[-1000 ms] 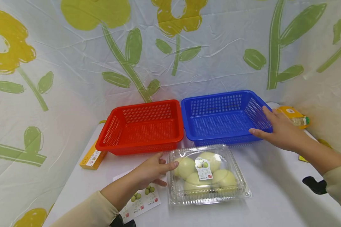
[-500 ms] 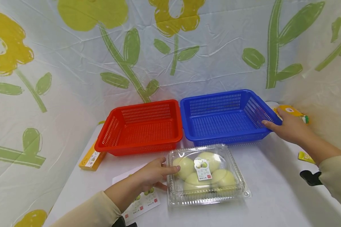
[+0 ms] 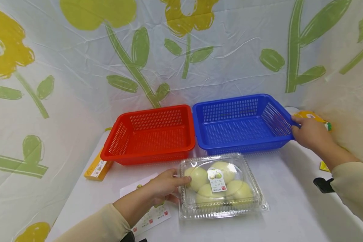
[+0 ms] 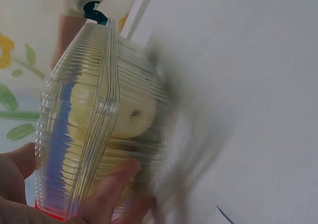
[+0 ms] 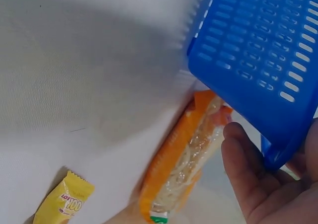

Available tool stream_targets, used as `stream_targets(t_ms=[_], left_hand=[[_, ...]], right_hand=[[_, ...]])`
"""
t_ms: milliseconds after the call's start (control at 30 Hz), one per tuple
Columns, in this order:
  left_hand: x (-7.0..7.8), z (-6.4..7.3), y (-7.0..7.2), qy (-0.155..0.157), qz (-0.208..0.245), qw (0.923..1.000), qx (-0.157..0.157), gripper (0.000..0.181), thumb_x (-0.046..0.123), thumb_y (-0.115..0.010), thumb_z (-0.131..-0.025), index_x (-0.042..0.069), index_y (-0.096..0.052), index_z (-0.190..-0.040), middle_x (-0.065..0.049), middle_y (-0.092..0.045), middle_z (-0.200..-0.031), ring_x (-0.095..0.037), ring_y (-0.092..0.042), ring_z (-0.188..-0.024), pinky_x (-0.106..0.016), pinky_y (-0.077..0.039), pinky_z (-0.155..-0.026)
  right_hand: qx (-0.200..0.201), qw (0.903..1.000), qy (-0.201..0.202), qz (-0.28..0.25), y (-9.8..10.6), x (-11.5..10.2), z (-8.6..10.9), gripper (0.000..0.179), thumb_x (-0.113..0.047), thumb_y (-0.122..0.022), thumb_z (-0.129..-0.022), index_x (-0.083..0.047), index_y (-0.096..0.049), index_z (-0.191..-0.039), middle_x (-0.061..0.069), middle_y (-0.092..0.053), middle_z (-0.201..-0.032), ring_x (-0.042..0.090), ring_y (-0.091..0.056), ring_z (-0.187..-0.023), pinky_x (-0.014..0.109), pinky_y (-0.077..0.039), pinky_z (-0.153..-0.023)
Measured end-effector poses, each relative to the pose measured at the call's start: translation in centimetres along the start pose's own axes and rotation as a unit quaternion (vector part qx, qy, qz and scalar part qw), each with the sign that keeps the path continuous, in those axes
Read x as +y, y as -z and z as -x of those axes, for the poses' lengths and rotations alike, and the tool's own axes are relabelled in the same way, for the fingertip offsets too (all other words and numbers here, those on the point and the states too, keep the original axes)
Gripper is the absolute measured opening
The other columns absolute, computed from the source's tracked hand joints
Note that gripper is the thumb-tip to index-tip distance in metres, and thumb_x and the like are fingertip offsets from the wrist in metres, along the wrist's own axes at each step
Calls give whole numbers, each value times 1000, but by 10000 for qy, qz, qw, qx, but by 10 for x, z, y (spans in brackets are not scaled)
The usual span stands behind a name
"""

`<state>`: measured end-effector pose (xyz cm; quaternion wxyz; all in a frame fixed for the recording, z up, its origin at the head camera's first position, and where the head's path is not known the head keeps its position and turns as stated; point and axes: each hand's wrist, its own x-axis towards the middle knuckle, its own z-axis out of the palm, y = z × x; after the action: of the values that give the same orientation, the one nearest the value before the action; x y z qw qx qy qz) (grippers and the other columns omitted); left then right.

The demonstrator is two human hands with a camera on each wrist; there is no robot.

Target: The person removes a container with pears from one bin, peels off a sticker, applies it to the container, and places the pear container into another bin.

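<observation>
In the head view my left hand [image 3: 161, 185] grips the left side of a clear plastic clamshell box [image 3: 248, 164], its thumb over the lid. Several pale yellow-green round fruits [image 3: 236, 190] show inside, under a white label [image 3: 216, 179]. The left wrist view has the left hand's fingers [image 4: 112, 191] against the box's ribbed side, below the flange. My right hand [image 3: 313, 134] holds the right rim of a blue slotted basket [image 3: 242, 147]. Close up, the right hand's fingers [image 5: 243, 169] lie outside the basket wall, near its corner.
A red slotted basket [image 3: 160, 158] stands left of the blue one. An orange-and-white carton [image 3: 98, 168] lies at the left. A printed sheet of labels [image 3: 152, 216] lies under my left forearm. At right are an orange food packet [image 5: 174, 154] and a yellow wrapper [image 5: 64, 199].
My right hand has moved right and closed on the blue basket's rim. My left hand has come against the clamshell box and taken hold of its left side.
</observation>
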<state>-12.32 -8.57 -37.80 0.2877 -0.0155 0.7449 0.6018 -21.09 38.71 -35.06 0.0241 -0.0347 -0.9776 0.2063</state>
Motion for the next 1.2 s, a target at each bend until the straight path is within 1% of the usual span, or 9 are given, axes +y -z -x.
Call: stream_targets(t_ms=[67, 233, 400, 500, 733, 900, 1000, 1100, 1200], left_hand=[[0, 0, 0, 27, -24, 10000, 77, 55, 26, -72, -95, -4, -47, -135, -15, -66, -104, -25, -67, -80, -27, -54, -51], [-3, 0, 4, -9, -57, 9998, 200, 56, 26, -70, -96, -4, -44, -135, -16, -62, -108, -27, -66, -84, -30, -58, -54], [-3, 2, 9, -174, 0, 9998, 86, 51, 25, -69, -96, -4, -43, -129, -17, -63, -111, -29, -69, -89, -28, -57, -51], [-3, 3, 10, -245, 42, 9997, 61, 48, 24, -68, -97, -3, -42, -127, -18, -63, -112, -28, -70, -88, -27, -56, -49], [-2, 5, 9, -228, 63, 9996, 119, 51, 26, -71, -94, -1, -43, -127, -19, -61, -115, -22, -69, -69, -24, -53, -46], [-1, 6, 8, -277, 104, 9996, 35, 52, 23, -71, -93, -2, -40, -126, -19, -62, -113, -24, -70, -74, -25, -54, -45], [1, 7, 8, -327, 110, 9994, -35, 53, 21, -71, -92, -4, -39, -125, -19, -62, -111, -27, -70, -83, -26, -55, -46], [4, 9, 7, -306, 98, 9995, -45, 54, 23, -72, -92, -3, -39, -126, -18, -63, -108, -25, -68, -80, -26, -55, -46], [11, 12, 8, -303, 152, 9994, -93, 53, 24, -72, -93, -1, -40, -127, -16, -62, -106, -23, -64, -77, -26, -54, -46]], right_hand=[[126, 9999, 31, 26, -1, 0, -1, 53, -19, -41, -103, 10, -39, -147, 45, -44, -134, 56, -51, -104, 55, -47, -67], [291, 9993, 110, 211, -4, -4, -1, 51, -17, -41, -101, 8, -43, -146, 43, -46, -133, 62, -50, -107, 60, -45, -67], [147, 9995, 25, 280, -3, -6, -2, 51, -17, -40, -102, 8, -40, -147, 44, -44, -135, 61, -50, -107, 60, -45, -70], [75, 9996, -27, 285, -2, -6, -2, 51, -16, -40, -103, 9, -38, -148, 44, -42, -136, 60, -49, -108, 60, -45, -73], [24, 9995, -43, 319, -1, -5, -1, 51, -15, -41, -103, 11, -37, -147, 44, -42, -136, 57, -50, -104, 60, -45, -74], [94, 9992, 27, 384, -2, -4, -2, 51, -15, -41, -102, 10, -39, -147, 44, -43, -134, 60, -50, -105, 64, -45, -76], [139, 9991, 20, 395, -3, -3, -3, 51, -15, -42, -101, 9, -40, -146, 44, -44, -134, 60, -50, -104, 65, -45, -77], [157, 9990, 0, 414, -2, -4, -3, 51, -15, -42, -101, 9, -40, -146, 44, -45, -133, 58, -51, -102, 65, -45, -78], [149, 9990, -41, 415, -2, -5, -2, 51, -15, -42, -102, 9, -39, -147, 44, -45, -134, 58, -51, -102, 66, -44, -79]])
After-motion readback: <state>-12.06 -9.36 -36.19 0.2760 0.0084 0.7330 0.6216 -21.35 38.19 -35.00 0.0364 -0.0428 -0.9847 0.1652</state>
